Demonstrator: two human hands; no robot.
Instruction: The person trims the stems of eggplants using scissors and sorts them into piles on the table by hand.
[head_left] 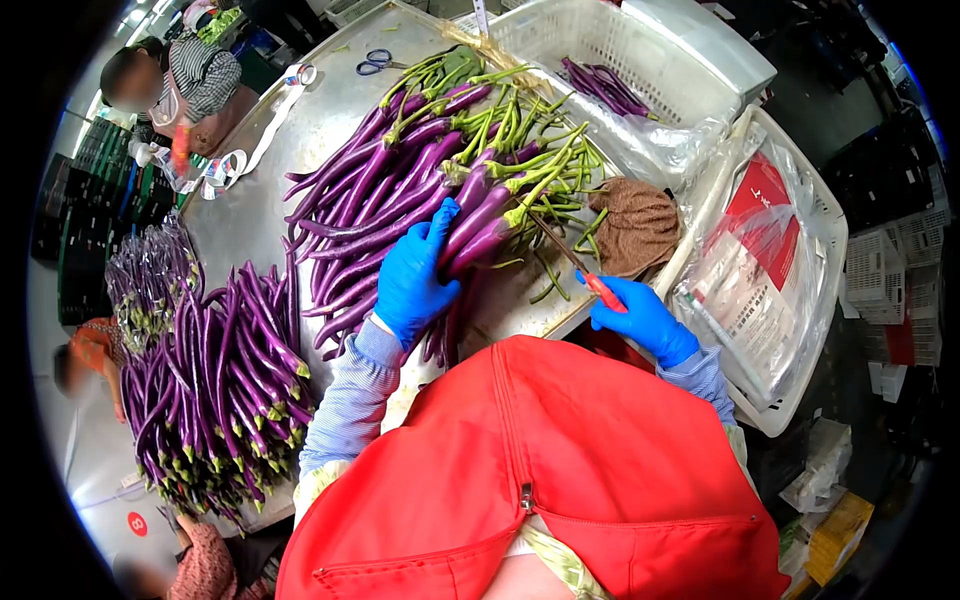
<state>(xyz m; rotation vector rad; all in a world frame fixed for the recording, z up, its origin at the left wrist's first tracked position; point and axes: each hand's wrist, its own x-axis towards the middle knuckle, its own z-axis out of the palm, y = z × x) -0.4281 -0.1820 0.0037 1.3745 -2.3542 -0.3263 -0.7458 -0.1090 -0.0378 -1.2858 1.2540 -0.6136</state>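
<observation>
Mid-frame, the left hand (412, 285) grasps eggplants (478, 225), apparently steadying them. The right hand (645, 322), right of centre, clutches a knife (604, 292).

Red apron (480, 450), blue gloves, striped blue sleeves (350, 400)

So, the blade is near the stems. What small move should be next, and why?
Probably trim the long green stem beside the blade. The right hand grips its orange handle, the left hand is on the eggplants away from the blade, and those in the lower-left pile show only short stem ends.
</observation>
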